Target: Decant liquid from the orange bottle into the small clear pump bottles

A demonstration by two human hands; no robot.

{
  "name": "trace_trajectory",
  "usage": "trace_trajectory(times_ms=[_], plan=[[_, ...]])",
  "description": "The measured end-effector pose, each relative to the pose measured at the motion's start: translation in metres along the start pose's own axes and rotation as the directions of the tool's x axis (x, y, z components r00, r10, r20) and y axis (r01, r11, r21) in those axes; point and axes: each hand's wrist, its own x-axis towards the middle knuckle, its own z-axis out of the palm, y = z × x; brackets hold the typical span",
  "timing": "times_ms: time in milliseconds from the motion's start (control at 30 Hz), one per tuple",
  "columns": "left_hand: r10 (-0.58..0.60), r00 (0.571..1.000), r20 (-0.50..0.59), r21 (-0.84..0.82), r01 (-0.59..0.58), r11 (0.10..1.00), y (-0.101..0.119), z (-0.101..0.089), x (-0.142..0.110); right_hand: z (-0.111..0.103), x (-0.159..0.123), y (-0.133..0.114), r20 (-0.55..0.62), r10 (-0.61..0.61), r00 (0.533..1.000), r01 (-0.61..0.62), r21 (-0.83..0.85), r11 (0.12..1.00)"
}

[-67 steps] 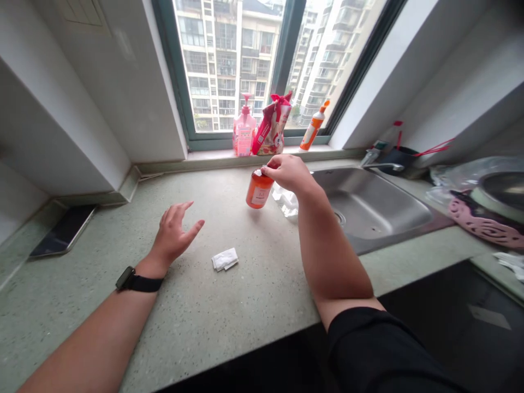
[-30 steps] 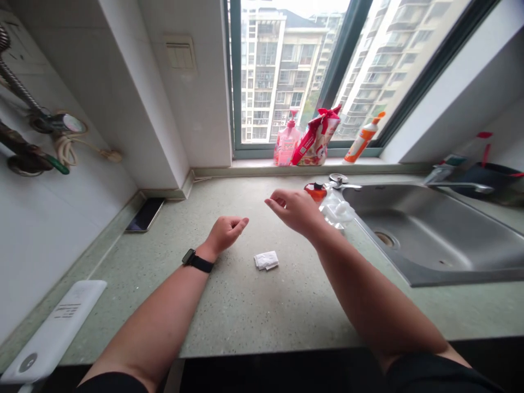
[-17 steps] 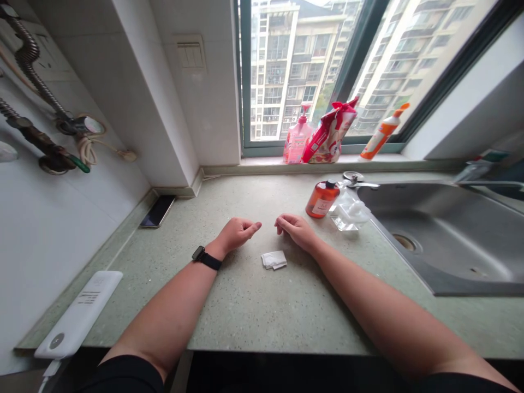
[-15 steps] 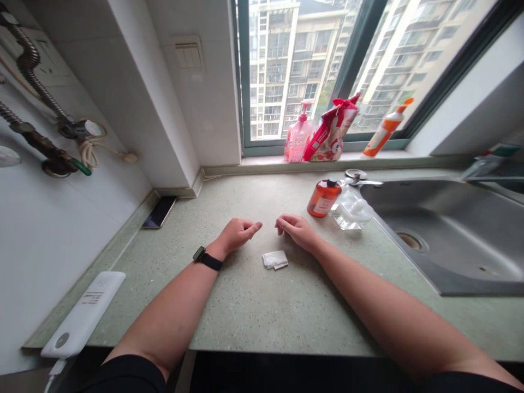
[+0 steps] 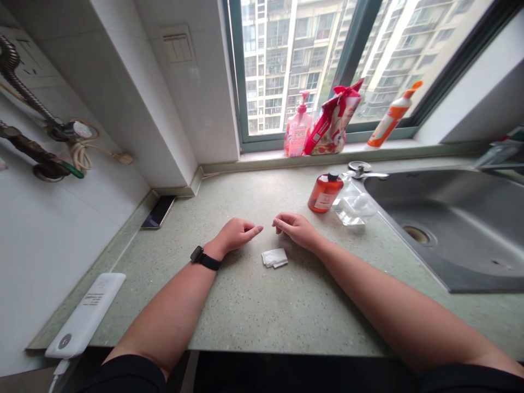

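Note:
My left hand [image 5: 236, 234] rests on the speckled green countertop [image 5: 245, 311] with its fingers loosely curled, holding nothing. My right hand [image 5: 297, 230] lies a short way to its right, fingers relaxed and empty. Just below the gap between them sits a folded white tissue [image 5: 274, 257], which neither hand touches. Nearest my right hand on the far side stands an upright orange bottle [image 5: 325, 192] with a dark cap. A clear plastic container [image 5: 354, 209] with white contents sits beside the bottle, by the sink.
A steel sink [image 5: 444, 232] fills the right, with a metal tap fitting [image 5: 362, 171] behind it. A pink pump bottle [image 5: 298, 132], red-and-white bag [image 5: 333, 121] and orange tube [image 5: 392, 115] stand on the windowsill. A phone [image 5: 159, 212] and white power bank [image 5: 85, 315] lie at the left.
My right hand has left the orange bottle's top and now rests near the tissue. Both hands have come closer together on the counter, and the view has swung left, showing more of the wall.

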Motion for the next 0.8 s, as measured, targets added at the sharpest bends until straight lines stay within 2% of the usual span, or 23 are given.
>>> trace_trajectory(times_ms=[800], plan=[[-0.044, 0.999, -0.014, 0.055, 0.045, 0.998, 0.0006, -0.0008, 0.0013, 0.0040, -0.0022, 0.0036, 0.034, -0.056, 0.998, 0.059, -0.110, 0.992]])
